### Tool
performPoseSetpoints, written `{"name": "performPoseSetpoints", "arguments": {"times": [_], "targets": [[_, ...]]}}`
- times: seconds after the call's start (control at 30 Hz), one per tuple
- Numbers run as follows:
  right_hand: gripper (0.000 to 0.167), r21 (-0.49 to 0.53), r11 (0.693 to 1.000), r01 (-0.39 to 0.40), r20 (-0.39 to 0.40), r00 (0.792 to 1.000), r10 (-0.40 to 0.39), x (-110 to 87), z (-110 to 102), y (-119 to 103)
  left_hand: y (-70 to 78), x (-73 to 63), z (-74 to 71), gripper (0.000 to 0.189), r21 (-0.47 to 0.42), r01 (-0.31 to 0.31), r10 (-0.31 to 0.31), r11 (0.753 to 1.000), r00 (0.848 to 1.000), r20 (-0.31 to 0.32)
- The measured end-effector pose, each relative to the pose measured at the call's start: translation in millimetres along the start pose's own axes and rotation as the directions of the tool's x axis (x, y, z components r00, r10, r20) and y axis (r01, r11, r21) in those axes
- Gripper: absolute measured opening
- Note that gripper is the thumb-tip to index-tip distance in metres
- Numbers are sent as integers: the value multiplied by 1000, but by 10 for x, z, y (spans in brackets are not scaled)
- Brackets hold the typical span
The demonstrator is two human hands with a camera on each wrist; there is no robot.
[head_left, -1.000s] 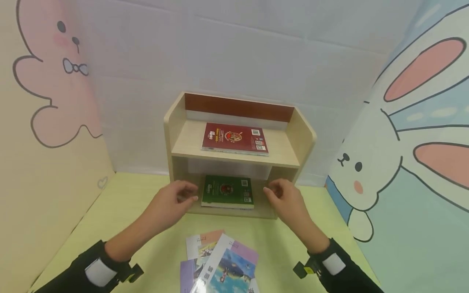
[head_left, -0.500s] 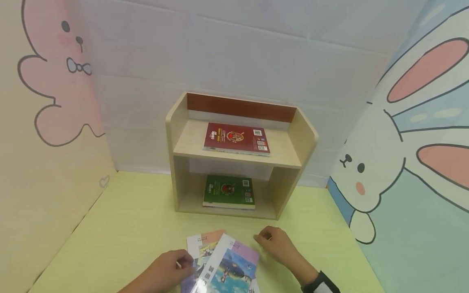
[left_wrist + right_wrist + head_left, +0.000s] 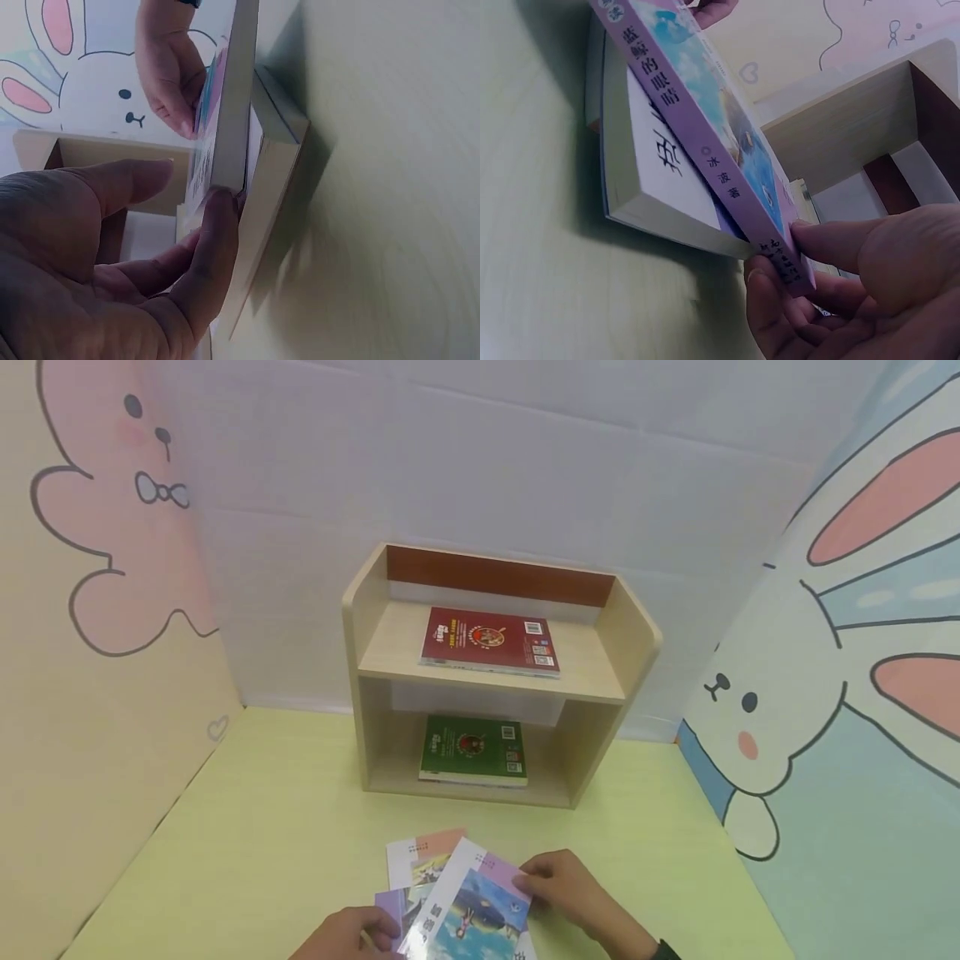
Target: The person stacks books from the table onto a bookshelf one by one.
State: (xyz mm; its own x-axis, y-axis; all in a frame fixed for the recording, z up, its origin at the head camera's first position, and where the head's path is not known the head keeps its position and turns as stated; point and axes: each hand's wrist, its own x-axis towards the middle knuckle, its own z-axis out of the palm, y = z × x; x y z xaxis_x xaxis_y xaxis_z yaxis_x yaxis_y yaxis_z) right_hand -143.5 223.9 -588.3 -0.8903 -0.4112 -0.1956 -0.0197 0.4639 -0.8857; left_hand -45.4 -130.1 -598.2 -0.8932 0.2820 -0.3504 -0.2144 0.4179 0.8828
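Observation:
A paperback book (image 3: 476, 914) with a blue whale picture and lilac spine lies on top of several fanned-out books on the table. My right hand (image 3: 570, 897) pinches its upper right corner, thumb on the cover and fingers under the spine edge in the right wrist view. At the lower left is my left hand (image 3: 345, 935). In the left wrist view, its index finger touches the page edge of that book (image 3: 232, 120), while the thumb stands apart from the cover. Below are a book with an orange band (image 3: 438, 843) and a purple-edged book (image 3: 388, 902), both partly covered.
Behind the pile stands a two-tier wooden shelf (image 3: 637, 652). Its upper board carries a red book (image 3: 491, 642), and its lower board a green book (image 3: 472, 750). Cartoon-painted walls (image 3: 750, 735) flank the pale yellow table (image 3: 285, 793).
Both hands have come down from beside the shelf to the pile. The right hand has moved left and taken hold of the whale book's corner; the left has reached its other side.

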Motion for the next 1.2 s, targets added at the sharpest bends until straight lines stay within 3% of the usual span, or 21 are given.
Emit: {"name": "performPoseSetpoints", "arguments": {"times": [0.17,0.33,0.5,0.73,0.87,1.0,1.1,1.2], "targets": [[19,97,994,-44,35,999,41,-47,-12,20,-60,25,0,25,-21,-36,36,999,999,17],[23,254,959,-127,112,989,102,-91,-68,22,-120,71,-20,28,-4,-29,29,1000,998,54],[28,349,924,-154,127,985,117,-99,-111,24,-100,53,-15,24,-2,-31,31,1000,998,57],[34,439,882,-169,117,985,130,-110,-147,-5,-55,-26,-96,24,-84,-35,40,996,998,52],[34,464,869,-174,99,985,144,-108,-176,-40,-44,-43,-144,27,-163,-5,6,987,1000,6],[34,502,848,-168,70,986,154,-82,-188,-101,-24,-32,-163,37,-349,6,-2,937,1000,13],[35,530,837,-139,41,990,138,-72,-189,-153,17,6,-161,46,-530,17,9,848,999,46],[32,567,816,-115,-7,989,145,-65,-167,-200,90,65,-141,48,-612,0,15,791,1000,18]]}}
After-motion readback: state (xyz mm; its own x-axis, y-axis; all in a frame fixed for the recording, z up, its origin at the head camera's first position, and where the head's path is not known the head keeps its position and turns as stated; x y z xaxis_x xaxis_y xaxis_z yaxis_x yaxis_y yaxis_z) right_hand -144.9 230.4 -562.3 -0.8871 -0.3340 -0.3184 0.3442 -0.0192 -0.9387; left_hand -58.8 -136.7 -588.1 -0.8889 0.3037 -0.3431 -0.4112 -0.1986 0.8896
